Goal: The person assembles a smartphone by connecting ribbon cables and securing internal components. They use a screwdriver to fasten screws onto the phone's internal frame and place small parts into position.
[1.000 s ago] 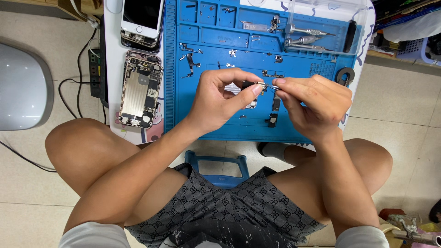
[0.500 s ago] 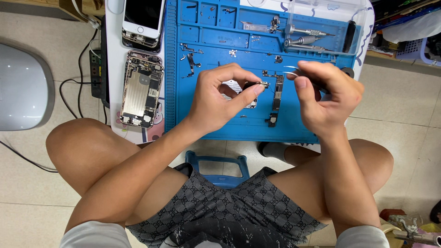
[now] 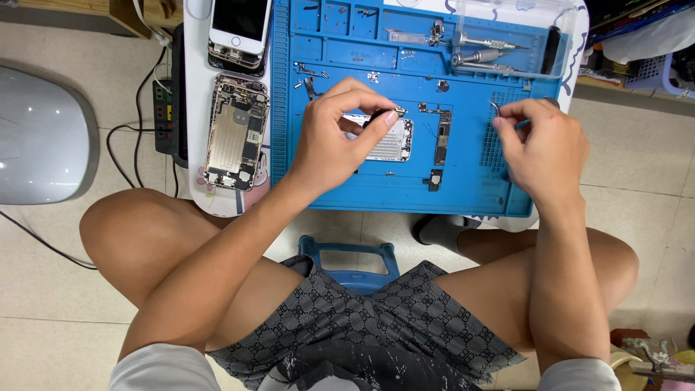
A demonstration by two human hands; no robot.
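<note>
Head view looks straight down on a small white bench (image 3: 194, 145) covered mostly by a blue repair mat (image 3: 362, 190). The left hand (image 3: 340, 137) sits over the middle of the mat, thumb and forefinger pinched on a small dark part (image 3: 376, 116) held just above a silver metal plate (image 3: 394, 141) that lies flat on the mat. The right hand (image 3: 539, 148) is near the mat's right edge, well apart from the left, its fingers closed around slim metal tweezers (image 3: 495, 108) whose tip points toward the far edge of the bench. Between the two hands a narrow circuit board (image 3: 441, 134) lies on the mat, with a small black component (image 3: 434, 179) nearer the front edge. Along the far right corner a clear tray (image 3: 507, 36) holds silver screwdrivers (image 3: 478, 56). On the bare left strip of the bench lies an opened phone chassis (image 3: 235, 134), and beyond it, at the far edge, a phone screen assembly (image 3: 239, 29). Loose screws and tiny parts dot the mat's far compartments.
</note>
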